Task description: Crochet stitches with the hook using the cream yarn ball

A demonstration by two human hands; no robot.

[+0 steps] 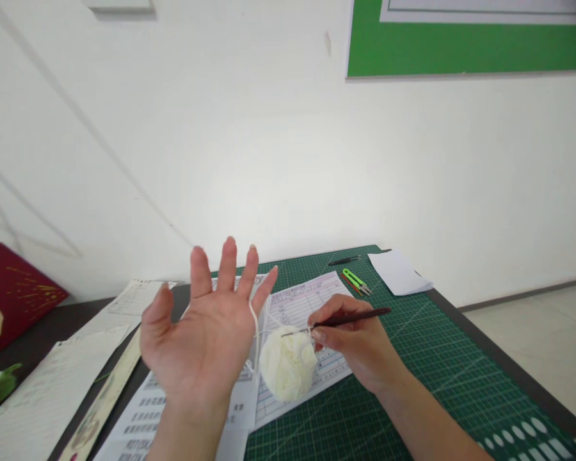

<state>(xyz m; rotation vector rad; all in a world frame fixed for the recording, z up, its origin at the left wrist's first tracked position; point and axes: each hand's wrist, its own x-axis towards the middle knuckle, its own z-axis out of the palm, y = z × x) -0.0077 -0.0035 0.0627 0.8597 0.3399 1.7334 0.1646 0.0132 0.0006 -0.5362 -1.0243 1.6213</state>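
Note:
My left hand (206, 339) is raised with the palm facing me and the fingers spread. A strand of white yarn (255, 317) passes by the base of its little finger and hangs down beside the palm. My right hand (360, 349) grips a crochet hook (352, 318) by its dark handle, the thin metal tip pointing left. Some white yarn is at the hook near the right fingertips; how it is looped is too small to tell. Just below the hook sits a cream ball of yarn (288, 368), on or over a printed sheet (312, 294).
A green cutting mat (441, 378) covers much of the table. Green thread snips (355, 280), dark tweezers (344, 260) and white paper (398, 272) lie towards the back. On the left are handwritten sheets (72, 365), a long pale strip (108, 400) and a red card (14, 298).

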